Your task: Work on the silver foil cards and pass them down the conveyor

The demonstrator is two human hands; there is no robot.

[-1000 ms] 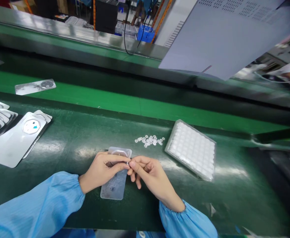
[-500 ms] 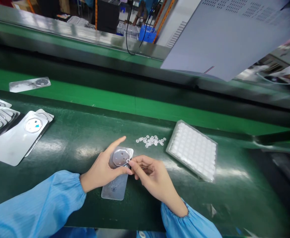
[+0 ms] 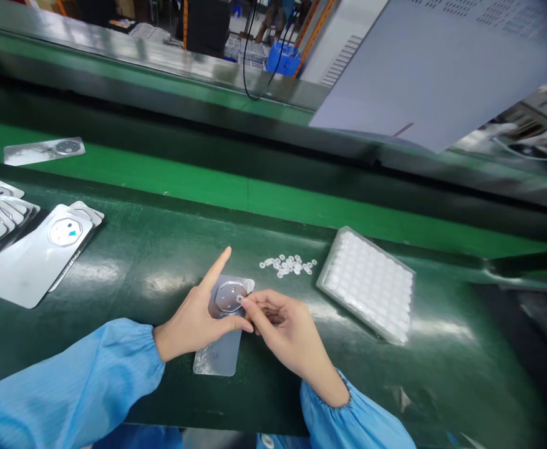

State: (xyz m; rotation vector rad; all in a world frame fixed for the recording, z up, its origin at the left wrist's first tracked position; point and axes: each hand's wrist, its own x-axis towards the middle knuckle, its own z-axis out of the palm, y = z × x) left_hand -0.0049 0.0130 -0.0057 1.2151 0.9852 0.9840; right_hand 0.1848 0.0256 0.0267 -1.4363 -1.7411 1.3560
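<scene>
A flat metal plate [image 3: 217, 358] with a dark round recess near its far end lies on the green bench in front of me. My left hand [image 3: 198, 324] rests over the plate's left side, index finger stretched out and thumb spread across its middle; the other fingers are mostly hidden. Between the thumb and index fingertip of my right hand [image 3: 287, 330] is a small translucent ring [image 3: 239, 299], held at the right side of the recess. Whether the ring touches the plate I cannot tell. Several similar small rings [image 3: 289, 265] lie in a loose cluster just beyond my right hand.
A clear-wrapped tray of white round pieces [image 3: 369, 284] sits to the right. Stacked metal plates [image 3: 43, 262] lie at left, some with blue spots. Another plate [image 3: 43, 151] rests on the bright green strip behind. A large grey panel [image 3: 395, 75] hangs at upper right.
My left index finger has straightened a little and points farther away. The pinched ring has shifted slightly at the recess. The plate on the green strip has moved left; the view has shifted slightly.
</scene>
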